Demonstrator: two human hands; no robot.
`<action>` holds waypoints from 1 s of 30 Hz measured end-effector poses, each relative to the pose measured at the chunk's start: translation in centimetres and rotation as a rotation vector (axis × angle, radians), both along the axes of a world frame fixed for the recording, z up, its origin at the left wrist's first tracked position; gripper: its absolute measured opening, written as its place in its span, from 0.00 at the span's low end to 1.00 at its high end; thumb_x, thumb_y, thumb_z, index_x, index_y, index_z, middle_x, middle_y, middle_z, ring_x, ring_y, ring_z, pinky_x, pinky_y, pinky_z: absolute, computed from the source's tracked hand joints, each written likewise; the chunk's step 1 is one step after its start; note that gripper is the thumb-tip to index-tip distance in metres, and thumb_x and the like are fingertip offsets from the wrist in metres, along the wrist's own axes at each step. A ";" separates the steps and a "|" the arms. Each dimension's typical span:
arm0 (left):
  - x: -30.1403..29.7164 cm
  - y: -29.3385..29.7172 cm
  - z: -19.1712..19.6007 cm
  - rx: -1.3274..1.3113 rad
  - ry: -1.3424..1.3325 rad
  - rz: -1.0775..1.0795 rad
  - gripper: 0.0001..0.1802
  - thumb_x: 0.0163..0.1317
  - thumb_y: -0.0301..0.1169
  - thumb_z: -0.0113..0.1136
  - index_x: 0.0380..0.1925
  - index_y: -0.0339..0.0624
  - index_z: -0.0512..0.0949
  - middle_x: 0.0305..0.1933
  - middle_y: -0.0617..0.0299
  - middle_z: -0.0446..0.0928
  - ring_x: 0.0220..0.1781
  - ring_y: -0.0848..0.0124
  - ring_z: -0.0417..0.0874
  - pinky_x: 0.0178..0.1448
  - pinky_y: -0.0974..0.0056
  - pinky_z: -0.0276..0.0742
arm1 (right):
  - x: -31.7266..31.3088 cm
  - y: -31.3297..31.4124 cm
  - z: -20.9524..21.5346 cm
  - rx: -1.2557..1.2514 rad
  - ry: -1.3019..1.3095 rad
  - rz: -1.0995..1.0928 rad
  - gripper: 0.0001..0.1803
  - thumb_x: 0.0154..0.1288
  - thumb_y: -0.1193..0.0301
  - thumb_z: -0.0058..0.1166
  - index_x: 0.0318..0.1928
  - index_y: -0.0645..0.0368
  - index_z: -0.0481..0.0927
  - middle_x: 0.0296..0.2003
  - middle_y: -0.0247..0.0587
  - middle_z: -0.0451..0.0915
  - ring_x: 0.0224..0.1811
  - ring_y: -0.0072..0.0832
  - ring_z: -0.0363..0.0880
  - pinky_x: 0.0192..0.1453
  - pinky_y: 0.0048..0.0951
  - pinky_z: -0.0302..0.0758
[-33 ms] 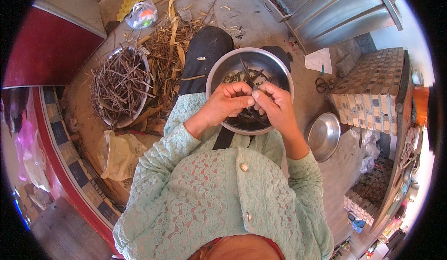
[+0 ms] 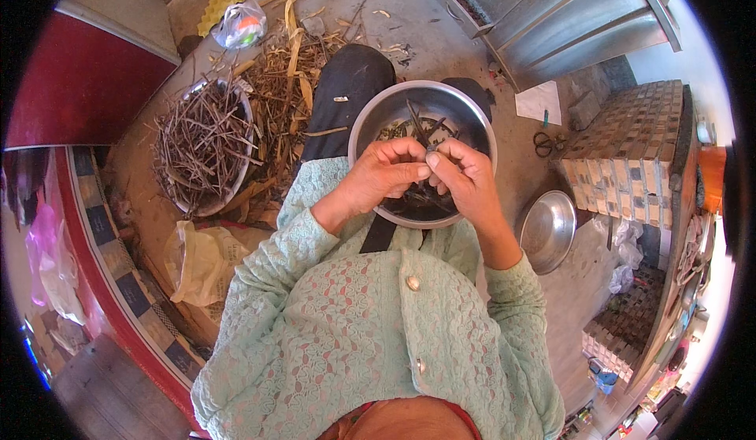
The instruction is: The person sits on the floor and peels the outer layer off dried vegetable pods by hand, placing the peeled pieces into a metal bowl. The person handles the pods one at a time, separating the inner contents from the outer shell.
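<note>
Mint-grn lace-knit cardigan (image 2: 339,314) on the person seated before me: floral openwork, pinkish-red peeping thru, shiny silvery round buttons (image 2: 412,282). Plain blk cloth trousers (image 2: 350,82). Round silver-grey metal bowl (image 2: 474,117), w/ thin blackish-brn pod-like strips (image 2: 423,134) & pale bits. Round silver metal basin (image 2: 549,231), similar tone. Brn-grey twig heap (image 2: 201,141); straw-yel to tan dried stalks (image 2: 295,54). Solid dk-red flat panel (image 2: 79,86). Brick-pattern block (image 2: 622,153): cream, tan, brn & near-blk mosaic. Navy square tiles (image 2: 132,294) alternating w/ beige. Bright-yel bumpy sheet (image 2: 219,9); whitish see-thru plastic bag (image 2: 239,29), orange & grn showing inside. Pale-yel crumpled sack (image 2: 195,263).
</note>
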State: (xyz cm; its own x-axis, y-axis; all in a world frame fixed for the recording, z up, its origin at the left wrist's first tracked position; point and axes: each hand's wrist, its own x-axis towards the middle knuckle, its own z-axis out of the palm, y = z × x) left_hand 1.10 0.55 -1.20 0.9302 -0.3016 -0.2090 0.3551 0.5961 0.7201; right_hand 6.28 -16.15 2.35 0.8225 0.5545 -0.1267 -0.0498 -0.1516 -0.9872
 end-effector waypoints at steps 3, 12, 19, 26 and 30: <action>0.0 -0.1 -0.1 -0.110 0.050 0.019 0.03 0.61 0.27 0.59 0.32 0.43 0.75 0.21 0.72 0.69 0.15 0.86 0.57 0.17 0.77 0.47 | -0.4 0.2 -0.1 0.041 0.036 -0.020 0.11 0.67 0.69 0.52 0.28 0.61 0.74 0.20 0.27 0.73 0.20 0.11 0.67 0.23 0.16 0.65; 0.0 -0.1 0.0 -0.031 0.042 0.054 0.04 0.61 0.27 0.60 0.29 0.43 0.74 0.20 0.72 0.68 0.15 0.87 0.57 0.16 0.77 0.47 | -0.5 0.3 0.2 0.006 0.113 -0.048 0.11 0.66 0.70 0.51 0.27 0.61 0.73 0.19 0.30 0.73 0.19 0.12 0.68 0.23 0.17 0.66; 0.1 -0.4 -0.3 0.084 0.025 0.087 0.05 0.60 0.26 0.59 0.28 0.44 0.73 0.20 0.72 0.70 0.15 0.87 0.59 0.16 0.77 0.49 | -0.1 0.1 -0.1 -0.045 0.044 -0.044 0.11 0.64 0.71 0.51 0.26 0.63 0.74 0.19 0.32 0.75 0.19 0.14 0.70 0.23 0.19 0.67; 0.2 -0.5 0.4 0.196 0.070 0.148 0.06 0.65 0.31 0.54 0.33 0.42 0.77 0.22 0.68 0.74 0.14 0.87 0.60 0.16 0.78 0.50 | 0.3 -0.7 0.7 -0.168 -0.168 -0.154 0.09 0.63 0.72 0.51 0.28 0.64 0.75 0.19 0.32 0.75 0.20 0.15 0.71 0.25 0.19 0.68; 0.2 -0.3 0.3 0.138 0.063 0.125 0.07 0.66 0.31 0.52 0.34 0.41 0.77 0.22 0.68 0.74 0.14 0.86 0.61 0.15 0.78 0.50 | 0.6 -1.0 1.0 -0.130 -0.134 -0.139 0.08 0.64 0.72 0.50 0.30 0.64 0.76 0.22 0.34 0.77 0.22 0.15 0.72 0.27 0.18 0.69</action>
